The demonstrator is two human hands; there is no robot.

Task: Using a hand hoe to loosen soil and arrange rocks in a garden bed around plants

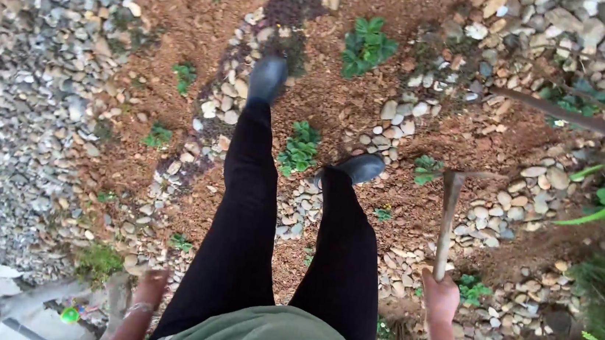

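Your right hand [441,297] is closed round the wooden handle of a hoe [448,221], fingers wrapped tight; its blade end sits up ahead, over the red soil [185,11] beside a line of pebbles [513,205]. Left hand [151,285] hangs low by your hip, blurred, can't tell its fingers. Boots [267,78] straddle small green plants [299,147].

No packages or signs (none anywhere)
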